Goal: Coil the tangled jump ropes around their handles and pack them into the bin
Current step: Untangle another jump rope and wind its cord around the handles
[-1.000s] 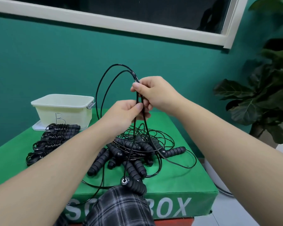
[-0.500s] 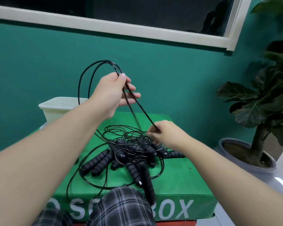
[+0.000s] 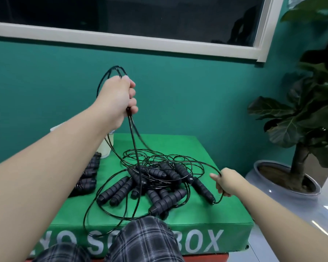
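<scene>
A thin black cord [image 3: 134, 140] is held up above the green padded box [image 3: 212, 214], with loops of it gathered in the left hand [image 3: 117, 99], whose fingers are curled round the strands; a short loop sticks out above the fist. The right hand [image 3: 226, 183] is lowered at the right edge of the pile, and a single strand is pinched there between thumb and fingers, next to a ribbed handle [image 3: 203, 188].

The cord is judged to be light, limp and rather slick, so it is likely to slip and to spring back into loops unless kept taut. The foam-covered handles in the tangled pile [image 3: 155, 184] look thicker and easier to hold, and are probably the best place to take hold once a rope is freed. Care would be needed that other ropes are not dragged along, as the strands are crossed over one another.

The remaining ropes lie in the middle of the box top. Already coiled ropes [image 3: 87, 176] are laid at the left, partly hidden by the left forearm, and only a corner of the pale bin [image 3: 107, 148] is seen behind them
</scene>
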